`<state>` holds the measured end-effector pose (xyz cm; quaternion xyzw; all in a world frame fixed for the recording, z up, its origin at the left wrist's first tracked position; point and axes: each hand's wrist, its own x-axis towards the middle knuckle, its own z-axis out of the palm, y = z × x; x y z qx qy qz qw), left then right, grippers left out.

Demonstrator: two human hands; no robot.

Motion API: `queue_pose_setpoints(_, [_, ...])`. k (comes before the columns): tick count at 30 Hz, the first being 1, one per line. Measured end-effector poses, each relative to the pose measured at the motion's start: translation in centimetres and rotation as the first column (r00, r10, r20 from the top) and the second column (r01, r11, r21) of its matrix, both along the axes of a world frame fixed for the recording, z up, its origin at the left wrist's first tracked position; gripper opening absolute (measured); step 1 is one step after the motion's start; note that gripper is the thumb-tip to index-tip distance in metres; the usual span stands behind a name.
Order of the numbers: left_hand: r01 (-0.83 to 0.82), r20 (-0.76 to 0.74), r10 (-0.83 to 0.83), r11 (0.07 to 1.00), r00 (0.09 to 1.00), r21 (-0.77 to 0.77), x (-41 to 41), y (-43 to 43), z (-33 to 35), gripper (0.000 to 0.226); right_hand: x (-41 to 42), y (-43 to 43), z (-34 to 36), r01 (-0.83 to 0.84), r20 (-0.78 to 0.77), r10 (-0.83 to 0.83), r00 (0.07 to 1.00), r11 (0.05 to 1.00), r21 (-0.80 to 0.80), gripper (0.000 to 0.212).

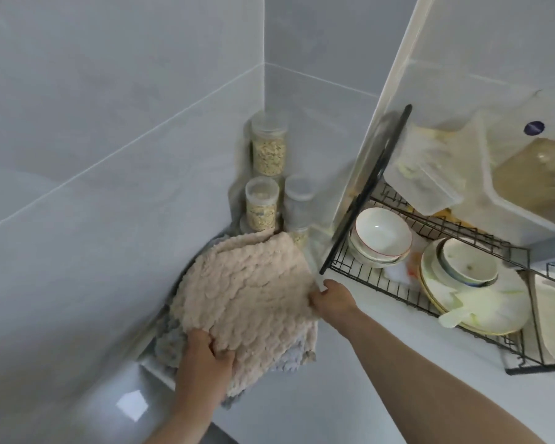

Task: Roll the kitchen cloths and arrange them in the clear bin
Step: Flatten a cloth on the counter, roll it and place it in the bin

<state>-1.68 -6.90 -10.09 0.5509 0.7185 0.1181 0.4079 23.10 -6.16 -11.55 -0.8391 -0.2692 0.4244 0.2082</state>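
Left hand (205, 357) pinches the near edge of the beige cloth (247, 296); right hand (332, 299) grips its right edge. Wall (109, 139) hems it left, jars (268, 152) behind, dish rack (375, 285) close right. The bin sticker (534, 128) is unreadable.

My beige cloth (247, 296), thick and bumpy, lies spread open in the corner, on top of a grey cloth (167, 342) whose edges peek out underneath it.

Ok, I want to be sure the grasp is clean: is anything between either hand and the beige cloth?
Nothing visible. The left hand grips the beige cloth at its near edge, and the right hand pinches its right edge. A grey cloth lies under it, and jars stand behind.
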Motion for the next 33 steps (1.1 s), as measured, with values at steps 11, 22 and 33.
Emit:
queue_pose_setpoints(11, [0.163,-0.037,-0.159,0.943,0.987,0.292,-2.2,2.3,7.5,0.016,-0.3,0.6,5.4,-0.186,0.368,0.116,0.922,0.970,0.159,0.034])
queue_pose_setpoints(22, [-0.180,0.604,0.056,0.973,0.795,0.147,0.6,-1.6,18.6,0.020,2.7,-14.6,20.2,0.463,-0.490,-0.227,0.842,0.770,0.439,0.006])
queue_pose_setpoints(33, [0.270,0.571,-0.219,0.963,0.791,-0.006,18.4,-9.5,16.9,0.016,12.3,-32.4,19.4,0.747,-0.489,-0.577,0.654,0.595,0.297,0.004])
